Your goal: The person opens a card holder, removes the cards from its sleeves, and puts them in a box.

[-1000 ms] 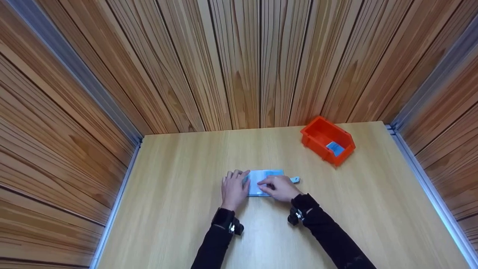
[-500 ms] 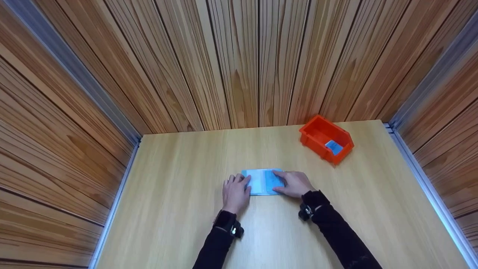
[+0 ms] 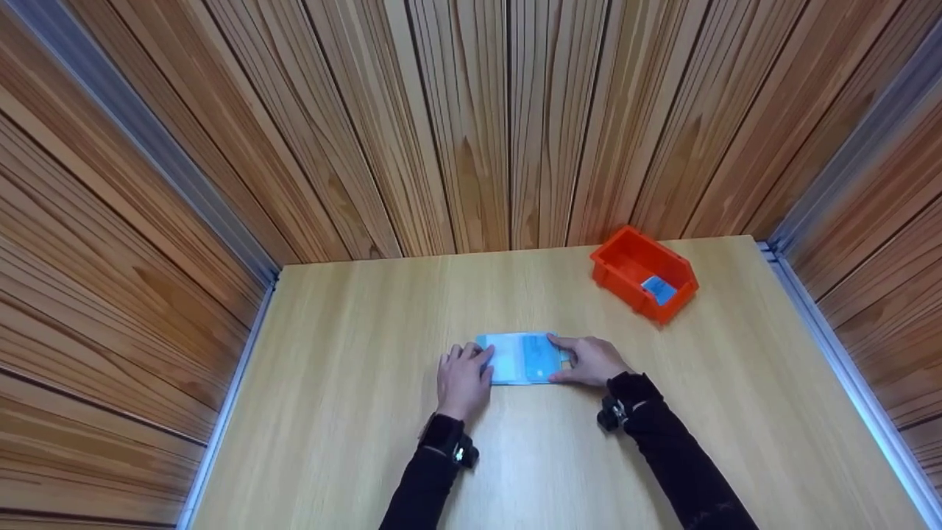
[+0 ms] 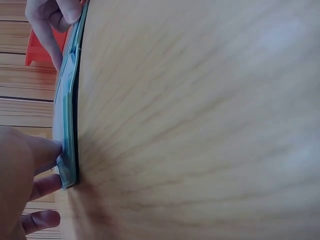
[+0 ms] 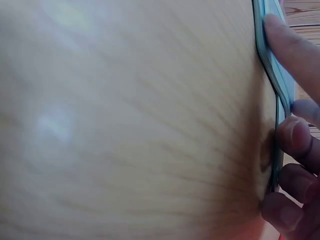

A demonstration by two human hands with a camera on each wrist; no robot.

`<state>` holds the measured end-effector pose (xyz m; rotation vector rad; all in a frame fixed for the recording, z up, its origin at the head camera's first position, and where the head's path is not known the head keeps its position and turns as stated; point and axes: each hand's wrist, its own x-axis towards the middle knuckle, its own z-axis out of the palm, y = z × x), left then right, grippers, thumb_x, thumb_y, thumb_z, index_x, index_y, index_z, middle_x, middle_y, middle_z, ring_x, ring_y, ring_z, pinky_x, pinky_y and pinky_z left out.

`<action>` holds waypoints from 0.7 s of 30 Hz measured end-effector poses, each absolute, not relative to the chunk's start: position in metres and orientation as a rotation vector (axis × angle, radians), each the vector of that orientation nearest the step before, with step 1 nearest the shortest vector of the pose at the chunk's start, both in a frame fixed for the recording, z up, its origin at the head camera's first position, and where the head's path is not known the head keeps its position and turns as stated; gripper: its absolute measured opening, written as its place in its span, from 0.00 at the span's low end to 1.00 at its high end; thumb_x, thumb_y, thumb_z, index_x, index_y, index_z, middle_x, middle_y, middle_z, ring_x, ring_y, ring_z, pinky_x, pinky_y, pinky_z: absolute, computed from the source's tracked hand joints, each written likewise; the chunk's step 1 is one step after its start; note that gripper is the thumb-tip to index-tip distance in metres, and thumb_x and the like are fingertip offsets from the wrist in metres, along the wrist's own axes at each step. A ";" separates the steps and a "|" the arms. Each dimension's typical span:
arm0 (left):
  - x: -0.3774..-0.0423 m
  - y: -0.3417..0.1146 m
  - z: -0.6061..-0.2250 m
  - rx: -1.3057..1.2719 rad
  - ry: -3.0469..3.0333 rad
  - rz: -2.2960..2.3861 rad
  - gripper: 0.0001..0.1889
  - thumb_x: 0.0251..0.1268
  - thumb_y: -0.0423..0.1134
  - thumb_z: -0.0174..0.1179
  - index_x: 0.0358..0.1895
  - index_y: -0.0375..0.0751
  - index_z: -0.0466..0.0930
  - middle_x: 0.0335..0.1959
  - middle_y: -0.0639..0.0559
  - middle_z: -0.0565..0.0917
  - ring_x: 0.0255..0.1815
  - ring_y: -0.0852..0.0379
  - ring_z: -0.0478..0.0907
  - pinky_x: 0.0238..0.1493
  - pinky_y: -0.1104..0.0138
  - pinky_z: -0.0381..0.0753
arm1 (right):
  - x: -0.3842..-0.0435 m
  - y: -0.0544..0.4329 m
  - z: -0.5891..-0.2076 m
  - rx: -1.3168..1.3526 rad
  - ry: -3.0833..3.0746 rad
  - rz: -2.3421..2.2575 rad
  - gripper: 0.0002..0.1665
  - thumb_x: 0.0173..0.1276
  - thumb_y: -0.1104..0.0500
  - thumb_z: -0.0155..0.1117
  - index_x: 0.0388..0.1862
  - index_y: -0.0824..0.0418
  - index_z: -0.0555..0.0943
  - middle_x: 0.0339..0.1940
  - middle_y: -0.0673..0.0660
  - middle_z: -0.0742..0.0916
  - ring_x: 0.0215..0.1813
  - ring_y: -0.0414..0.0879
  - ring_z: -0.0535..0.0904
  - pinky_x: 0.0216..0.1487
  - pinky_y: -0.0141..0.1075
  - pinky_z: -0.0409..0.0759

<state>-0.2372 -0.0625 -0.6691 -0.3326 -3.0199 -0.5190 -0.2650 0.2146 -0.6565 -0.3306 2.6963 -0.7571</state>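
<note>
Blue right end of the flat case (image 3: 508,372) in the grip of the right hand (image 3: 595,361), pinched between thumb and forefinger. At the case's left end, the left hand (image 3: 464,383), grip slack, fingers apart, apparently steadying. Between both hands, on the tabletop (image 3: 353,397): the case itself, pale panel (image 3: 505,353) leftward, bluer panel (image 3: 541,358) rightward. Apparently done: laying the case flat. Seemingly left: finishing the handling of its right end; contents impossible to tell. Beyond the case, to its right: orange bin (image 3: 625,263), small blue piece (image 3: 659,290) inside, untouched.
</note>
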 end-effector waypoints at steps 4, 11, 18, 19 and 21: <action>-0.238 -0.065 -0.670 -0.343 -3.025 -0.527 0.22 0.76 0.50 0.59 0.70 0.59 0.78 0.61 0.55 0.82 0.54 0.53 0.74 0.51 0.60 0.67 | -0.265 0.214 -0.656 -0.313 2.684 -0.782 0.56 0.53 0.38 0.82 0.79 0.48 0.69 0.23 0.46 0.67 0.28 0.44 0.66 0.35 0.38 0.61; -0.238 -0.067 -0.674 -0.325 -3.002 -0.548 0.21 0.76 0.48 0.59 0.68 0.56 0.80 0.61 0.54 0.82 0.56 0.53 0.75 0.53 0.59 0.68 | -0.265 0.213 -0.657 -0.323 2.685 -0.790 0.56 0.53 0.38 0.82 0.79 0.47 0.69 0.26 0.48 0.68 0.31 0.45 0.67 0.39 0.39 0.64; -0.239 -0.039 -0.669 -0.219 -2.900 -0.799 0.09 0.73 0.44 0.64 0.50 0.52 0.89 0.47 0.56 0.86 0.51 0.55 0.77 0.53 0.60 0.71 | -0.267 0.214 -0.657 -0.313 2.678 -0.770 0.56 0.53 0.38 0.82 0.79 0.48 0.69 0.31 0.49 0.70 0.33 0.46 0.66 0.43 0.41 0.66; -0.239 -0.033 -0.668 -0.205 -2.897 -0.856 0.08 0.72 0.44 0.65 0.48 0.51 0.90 0.45 0.56 0.86 0.50 0.55 0.77 0.52 0.60 0.70 | -0.267 0.214 -0.656 -0.311 2.671 -0.770 0.56 0.53 0.38 0.82 0.79 0.48 0.68 0.30 0.50 0.68 0.32 0.46 0.66 0.44 0.41 0.66; -0.240 -0.021 -0.664 -0.169 -2.899 -0.934 0.07 0.71 0.43 0.65 0.44 0.49 0.91 0.41 0.55 0.86 0.47 0.54 0.77 0.51 0.59 0.70 | -0.268 0.215 -0.655 -0.319 2.676 -0.780 0.56 0.53 0.38 0.82 0.79 0.48 0.69 0.33 0.50 0.75 0.31 0.46 0.66 0.45 0.41 0.68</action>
